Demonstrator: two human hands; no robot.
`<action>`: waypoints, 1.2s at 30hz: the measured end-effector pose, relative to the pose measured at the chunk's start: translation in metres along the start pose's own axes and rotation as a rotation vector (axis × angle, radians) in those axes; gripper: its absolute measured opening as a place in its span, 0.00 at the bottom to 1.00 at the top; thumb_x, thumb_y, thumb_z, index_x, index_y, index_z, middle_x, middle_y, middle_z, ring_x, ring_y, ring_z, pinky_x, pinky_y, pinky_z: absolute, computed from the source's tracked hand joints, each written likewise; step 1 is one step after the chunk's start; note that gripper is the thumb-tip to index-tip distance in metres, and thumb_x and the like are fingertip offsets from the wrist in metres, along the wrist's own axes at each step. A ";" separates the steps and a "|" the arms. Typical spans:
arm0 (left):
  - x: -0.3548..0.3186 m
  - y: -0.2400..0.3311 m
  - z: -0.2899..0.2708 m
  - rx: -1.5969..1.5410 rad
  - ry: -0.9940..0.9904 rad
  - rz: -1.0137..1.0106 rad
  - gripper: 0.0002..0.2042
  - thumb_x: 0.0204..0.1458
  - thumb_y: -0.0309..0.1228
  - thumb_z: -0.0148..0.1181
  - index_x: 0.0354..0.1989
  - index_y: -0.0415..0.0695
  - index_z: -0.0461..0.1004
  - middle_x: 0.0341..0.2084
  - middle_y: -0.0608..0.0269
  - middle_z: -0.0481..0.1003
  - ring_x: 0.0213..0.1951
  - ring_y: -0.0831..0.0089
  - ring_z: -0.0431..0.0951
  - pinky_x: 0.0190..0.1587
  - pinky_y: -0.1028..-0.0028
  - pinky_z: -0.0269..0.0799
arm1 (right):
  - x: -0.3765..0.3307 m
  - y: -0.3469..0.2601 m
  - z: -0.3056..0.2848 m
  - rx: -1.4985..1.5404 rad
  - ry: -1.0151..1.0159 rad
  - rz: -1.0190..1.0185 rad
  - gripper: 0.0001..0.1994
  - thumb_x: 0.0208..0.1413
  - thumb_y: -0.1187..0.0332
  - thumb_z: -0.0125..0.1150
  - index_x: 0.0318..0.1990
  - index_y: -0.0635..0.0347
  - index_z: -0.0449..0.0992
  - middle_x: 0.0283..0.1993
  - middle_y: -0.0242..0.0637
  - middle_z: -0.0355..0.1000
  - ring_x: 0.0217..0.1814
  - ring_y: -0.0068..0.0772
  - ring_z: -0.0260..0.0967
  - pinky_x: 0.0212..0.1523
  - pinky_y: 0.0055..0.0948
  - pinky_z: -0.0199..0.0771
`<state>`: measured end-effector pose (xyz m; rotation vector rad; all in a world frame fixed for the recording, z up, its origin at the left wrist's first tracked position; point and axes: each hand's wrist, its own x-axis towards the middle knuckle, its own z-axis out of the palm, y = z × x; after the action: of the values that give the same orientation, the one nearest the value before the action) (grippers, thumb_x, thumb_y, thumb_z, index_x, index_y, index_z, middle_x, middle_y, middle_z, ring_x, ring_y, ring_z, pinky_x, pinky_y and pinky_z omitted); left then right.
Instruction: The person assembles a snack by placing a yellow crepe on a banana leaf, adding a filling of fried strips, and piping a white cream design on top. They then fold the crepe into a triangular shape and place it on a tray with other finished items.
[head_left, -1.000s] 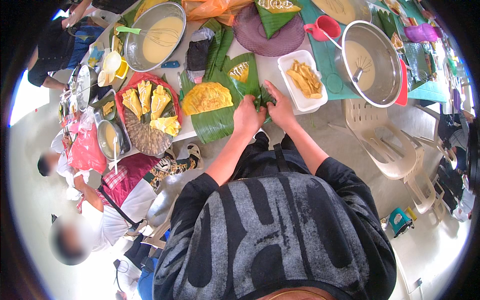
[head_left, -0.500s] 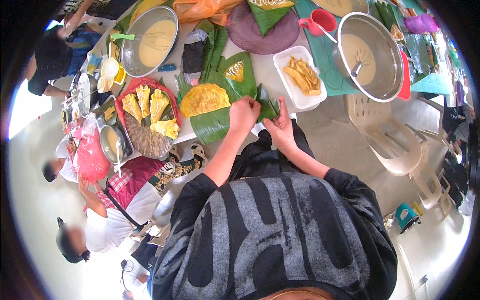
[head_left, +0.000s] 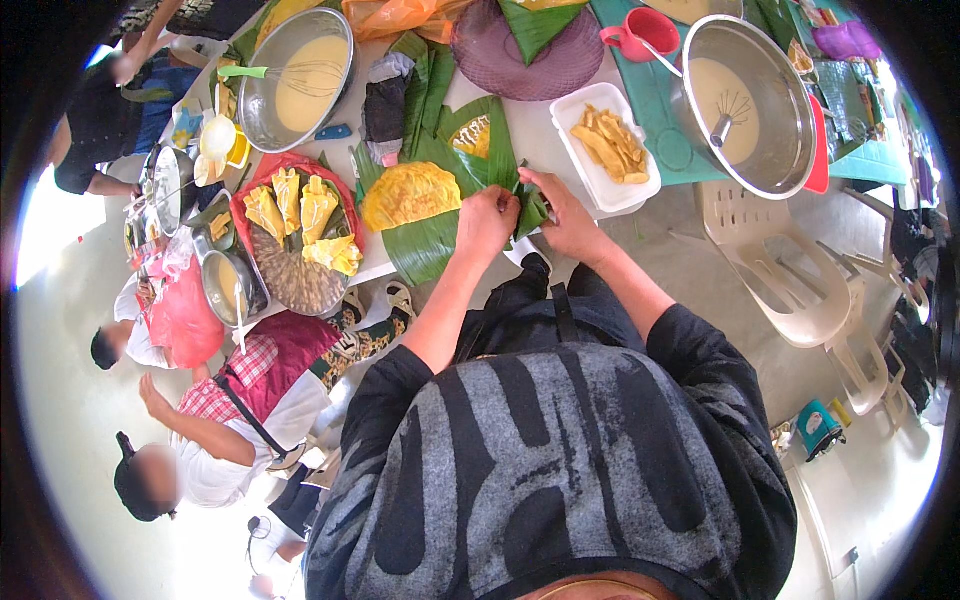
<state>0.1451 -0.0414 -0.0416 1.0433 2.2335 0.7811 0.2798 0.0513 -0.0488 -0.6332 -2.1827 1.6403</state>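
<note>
Both hands are on a small folded piece of banana leaf (head_left: pixel 531 208) at the near edge of the worktop (head_left: pixel 545 130), right at the centre of the view. The left hand (head_left: pixel 487 222) is clenched on the fold from the nine o'clock side, knuckles up; the right hand (head_left: pixel 566 218) pinches it from three o'clock, thumb on top. Whatever sits inside the fold is hidden by the fingers.

At nine o'clock from the fold, a broad banana leaf sheet (head_left: pixel 425 248) lies flat with a round yellow pancake (head_left: pixel 410 194) on it, and its near tip hangs over the worktop edge. At eleven o'clock another leaf carries a small yellow wedge (head_left: pixel 472 136), too small to make out. At one o'clock, a white tray (head_left: pixel 640 185) holds pale yellow strips (head_left: pixel 609 146).

Further out at two o'clock, a big steel pot (head_left: pixel 760 175) of cream batter with a whisk (head_left: pixel 728 120) standing in it, and a red mug (head_left: pixel 642 33) beyond, partly cut off. At twelve o'clock a purple plate (head_left: pixel 500 65) with a leaf on top, clipped by the frame. At ten o'clock a steel bowl (head_left: pixel 262 120) of batter with a green-handled whisk (head_left: pixel 262 72). At nine o'clock, a round tray (head_left: pixel 290 285) of folded yellow pancakes (head_left: pixel 302 208).

White plastic chairs (head_left: pixel 790 275) stand at three o'clock. Other people crouch at seven o'clock, their hands hard to make out.
</note>
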 end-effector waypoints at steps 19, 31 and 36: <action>-0.012 -0.007 0.005 -0.119 0.102 0.018 0.07 0.46 0.26 0.56 0.30 0.33 0.74 0.21 0.50 0.75 0.23 0.66 0.76 0.29 0.71 0.71 | 0.018 0.005 0.028 -0.400 0.235 0.080 0.09 0.44 0.77 0.56 0.36 0.62 0.70 0.37 0.43 0.67 0.39 0.47 0.67 0.37 0.40 0.68; -0.012 -0.008 0.000 -0.176 0.064 0.019 0.06 0.47 0.26 0.57 0.28 0.34 0.73 0.20 0.54 0.75 0.23 0.72 0.75 0.28 0.75 0.70 | -0.006 0.008 0.028 -0.560 0.166 -0.325 0.16 0.41 0.77 0.56 0.42 0.67 0.71 0.45 0.44 0.68 0.46 0.45 0.65 0.48 0.37 0.66; -0.012 -0.010 -0.001 -0.163 0.055 0.044 0.06 0.47 0.27 0.58 0.28 0.35 0.74 0.20 0.54 0.74 0.23 0.72 0.75 0.28 0.75 0.70 | -0.008 0.003 0.028 -0.707 0.131 -0.219 0.17 0.40 0.74 0.56 0.43 0.67 0.71 0.47 0.43 0.66 0.48 0.44 0.63 0.49 0.37 0.65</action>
<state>0.1461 -0.0565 -0.0454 1.0060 2.1570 1.0037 0.2732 0.0252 -0.0596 -0.6184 -2.6026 0.6719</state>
